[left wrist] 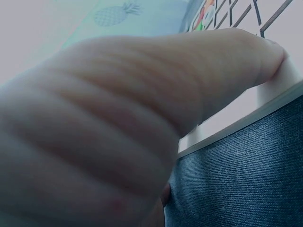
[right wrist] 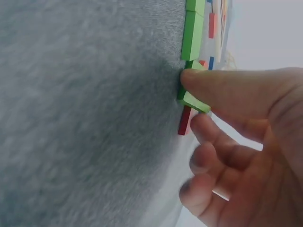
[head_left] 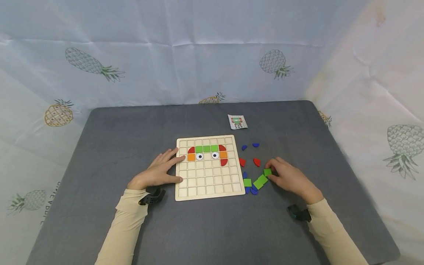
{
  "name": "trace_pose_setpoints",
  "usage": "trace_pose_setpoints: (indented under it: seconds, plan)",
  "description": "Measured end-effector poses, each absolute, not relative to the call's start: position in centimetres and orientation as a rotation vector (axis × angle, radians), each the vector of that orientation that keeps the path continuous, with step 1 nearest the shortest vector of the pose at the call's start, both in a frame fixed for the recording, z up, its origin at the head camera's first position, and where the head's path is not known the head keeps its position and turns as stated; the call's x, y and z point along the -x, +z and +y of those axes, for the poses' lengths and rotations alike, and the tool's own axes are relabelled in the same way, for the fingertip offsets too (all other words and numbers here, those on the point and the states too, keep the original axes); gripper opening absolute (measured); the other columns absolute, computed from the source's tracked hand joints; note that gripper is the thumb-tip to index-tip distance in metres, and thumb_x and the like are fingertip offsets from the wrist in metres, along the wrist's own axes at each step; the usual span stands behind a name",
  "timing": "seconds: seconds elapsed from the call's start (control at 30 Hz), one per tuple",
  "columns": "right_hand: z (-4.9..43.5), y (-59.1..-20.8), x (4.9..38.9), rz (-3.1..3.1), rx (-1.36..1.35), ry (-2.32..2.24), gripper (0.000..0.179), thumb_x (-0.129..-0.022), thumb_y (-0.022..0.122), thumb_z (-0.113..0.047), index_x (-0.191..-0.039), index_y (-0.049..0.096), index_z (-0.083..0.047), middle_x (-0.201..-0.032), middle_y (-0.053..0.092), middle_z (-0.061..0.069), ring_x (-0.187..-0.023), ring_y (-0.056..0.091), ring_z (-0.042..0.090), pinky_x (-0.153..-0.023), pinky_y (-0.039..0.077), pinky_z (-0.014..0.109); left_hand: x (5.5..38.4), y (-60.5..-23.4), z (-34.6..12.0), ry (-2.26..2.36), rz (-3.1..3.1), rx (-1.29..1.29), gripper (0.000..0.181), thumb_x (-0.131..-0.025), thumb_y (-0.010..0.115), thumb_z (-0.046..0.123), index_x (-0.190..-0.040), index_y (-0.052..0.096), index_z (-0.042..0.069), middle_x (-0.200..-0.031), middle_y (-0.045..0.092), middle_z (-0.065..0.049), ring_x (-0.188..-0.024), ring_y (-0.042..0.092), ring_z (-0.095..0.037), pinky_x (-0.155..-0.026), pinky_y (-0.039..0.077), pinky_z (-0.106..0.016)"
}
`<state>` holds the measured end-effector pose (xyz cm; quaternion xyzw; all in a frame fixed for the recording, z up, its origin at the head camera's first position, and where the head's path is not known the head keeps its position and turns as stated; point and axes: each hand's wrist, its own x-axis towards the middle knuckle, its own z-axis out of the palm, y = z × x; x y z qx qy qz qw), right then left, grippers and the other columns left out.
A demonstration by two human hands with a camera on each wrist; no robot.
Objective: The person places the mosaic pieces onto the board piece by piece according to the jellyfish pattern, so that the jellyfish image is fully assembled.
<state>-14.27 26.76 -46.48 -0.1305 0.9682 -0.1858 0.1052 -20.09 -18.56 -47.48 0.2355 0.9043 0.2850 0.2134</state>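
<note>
A pale wooden grid board [head_left: 210,178] lies on the table, bearing a row of three green squares [head_left: 207,148], two orange squares [head_left: 191,157], red quarter-rounds [head_left: 223,162] and two eye tiles [head_left: 215,155]. At its left edge, my left hand [head_left: 157,172] rests with fingers spread, thumb and fingertips on the rim. In the left wrist view the thumb [left wrist: 227,71] lies over the board's edge. Right of the board, my right hand [head_left: 291,178] pinches a green square tile [head_left: 267,172] between thumb and index finger; the right wrist view shows this tile [right wrist: 195,101] tilted beside other green tiles [right wrist: 191,35].
Near my right hand lie more green squares [head_left: 260,182], red quarter-rounds [head_left: 256,162] and several blue pieces [head_left: 254,191]. Behind the board sits a small pattern card [head_left: 237,122]. The dark grey table [head_left: 132,132] meets a pineapple-print cloth [head_left: 185,73] at its back edge.
</note>
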Motion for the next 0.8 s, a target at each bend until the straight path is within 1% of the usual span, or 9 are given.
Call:
trace_pose_setpoints:
  seconds: [0.1,0.2,0.37,0.53,0.7,0.8]
  plan:
    - [26.5,-46.2,14.7,2.892,0.342,-0.536,0.014,-0.092,0.074,-0.013,-0.103,0.065,-0.012,-0.098,0.060,0.003,-0.083,0.055,0.015,-0.068,0.049,0.035,20.1,-47.5,-18.6,0.794,2.508,-0.642,0.084,-0.086,0.077,0.039,-0.157,0.039,0.016,-0.171,0.012,-0.014,-0.158,0.004,-0.041,-0.127,0.001,-0.063]
    - [26.2,-45.5,15.3,2.926,0.361,-0.566,0.010,-0.092,0.073,-0.012,-0.099,0.066,-0.011,-0.097,0.063,0.005,-0.080,0.057,0.016,-0.066,0.049,0.034,20.1,-47.5,-18.6,0.789,2.508,-0.633,0.084,-0.087,0.077,0.039,-0.158,0.039,0.016,-0.171,0.012,-0.014,-0.158,0.004,-0.041,-0.127,0.001,-0.062]
    - [25.5,-43.8,16.7,2.920,0.393,-0.690,0.008,-0.095,0.070,-0.011,-0.102,0.066,-0.008,-0.091,0.065,0.005,-0.070,0.055,0.013,-0.057,0.045,0.028,20.1,-47.6,-18.7,0.782,2.511,-0.630,0.084,-0.087,0.077,0.039,-0.158,0.039,0.016,-0.171,0.012,-0.014,-0.158,0.005,-0.041,-0.127,0.001,-0.062]
    - [24.4,-42.2,17.9,2.872,0.416,-0.789,0.010,-0.097,0.068,-0.013,-0.106,0.067,-0.008,-0.085,0.065,0.004,-0.065,0.053,0.014,-0.054,0.044,0.028,20.2,-47.6,-18.8,0.779,2.506,-0.642,0.084,-0.087,0.077,0.039,-0.158,0.039,0.017,-0.171,0.012,-0.014,-0.158,0.005,-0.041,-0.126,0.001,-0.063]
    - [22.8,-41.1,18.6,2.871,0.450,-0.827,0.012,-0.097,0.068,-0.014,-0.107,0.068,-0.009,-0.086,0.066,0.005,-0.067,0.053,0.017,-0.055,0.045,0.029,20.1,-47.5,-18.7,0.774,2.508,-0.652,0.082,-0.087,0.077,0.037,-0.157,0.040,0.016,-0.171,0.012,-0.014,-0.158,0.005,-0.041,-0.127,0.002,-0.063]
    - [21.7,-40.6,19.0,2.894,0.472,-0.840,0.011,-0.097,0.069,-0.015,-0.106,0.068,-0.009,-0.089,0.066,0.005,-0.072,0.054,0.018,-0.058,0.047,0.029,20.1,-47.4,-18.7,0.777,2.510,-0.653,0.082,-0.087,0.077,0.036,-0.157,0.040,0.016,-0.171,0.012,-0.014,-0.158,0.005,-0.041,-0.127,0.002,-0.063]
